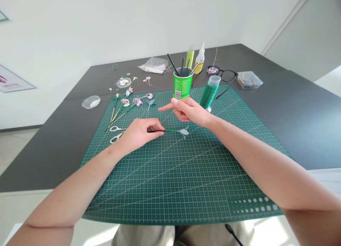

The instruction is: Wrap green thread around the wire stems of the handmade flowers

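Observation:
My left hand (142, 130) pinches a thin dark stick between thumb and fingers. Green wrapping covers the stick's far end, which carries a pale blue flower (183, 132) pointing right, just above the mat. Above and to the right of it is my right hand (190, 110), its index finger stretched out leftward and the others loosely curled; nothing shows in its grasp. A spool of green thread (210, 92) stands just behind the right wrist. White-handled scissors (115, 132) lie partly hidden beyond my left hand. Another light blue flower (150, 102) rests on the mat behind it.
Under both hands lies a green cutting mat (170, 182). Several pinkish flowers on sticks (124, 102) lie at its upper left, near two small clear dishes (91, 102). A green cup (182, 85) of tools, a glue bottle (199, 59), glasses (228, 75) and a plastic box (249, 80) stand farther back.

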The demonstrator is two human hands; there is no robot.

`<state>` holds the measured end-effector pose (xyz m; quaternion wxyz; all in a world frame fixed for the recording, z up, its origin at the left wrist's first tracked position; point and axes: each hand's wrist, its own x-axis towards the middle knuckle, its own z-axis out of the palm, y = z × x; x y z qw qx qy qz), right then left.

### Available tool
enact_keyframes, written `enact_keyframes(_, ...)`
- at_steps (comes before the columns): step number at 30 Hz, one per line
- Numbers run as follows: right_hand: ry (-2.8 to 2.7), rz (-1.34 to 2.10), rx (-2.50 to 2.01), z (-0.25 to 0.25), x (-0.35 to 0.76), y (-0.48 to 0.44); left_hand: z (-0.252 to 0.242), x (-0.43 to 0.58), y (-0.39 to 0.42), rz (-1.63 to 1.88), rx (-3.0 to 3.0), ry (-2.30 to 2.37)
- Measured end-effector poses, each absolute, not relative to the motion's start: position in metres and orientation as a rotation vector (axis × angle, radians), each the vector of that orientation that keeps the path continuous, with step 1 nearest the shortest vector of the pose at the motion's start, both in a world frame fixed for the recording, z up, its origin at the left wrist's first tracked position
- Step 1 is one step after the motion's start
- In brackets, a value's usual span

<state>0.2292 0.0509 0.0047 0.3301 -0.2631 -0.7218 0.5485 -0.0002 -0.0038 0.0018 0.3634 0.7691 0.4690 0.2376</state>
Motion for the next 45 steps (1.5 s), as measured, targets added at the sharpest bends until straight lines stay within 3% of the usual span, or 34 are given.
enact_keyframes(14, -1.937, 1.402, -0.868, 0.009, 0.230, 0.051, 0.010, 0.003, -0.009, 0.719, 2.130, 1.247)
enact_keyframes(35, -1.969, 1.684, -0.877, 0.001, 0.236, 0.062, 0.011, 0.005, -0.012, 0.746, 2.057, 1.295)
enact_keyframes(45, -1.961, 1.562, -0.820, 0.001, 0.237, 0.060, 0.008, 0.005, -0.011, 0.692, 2.004, 1.259)
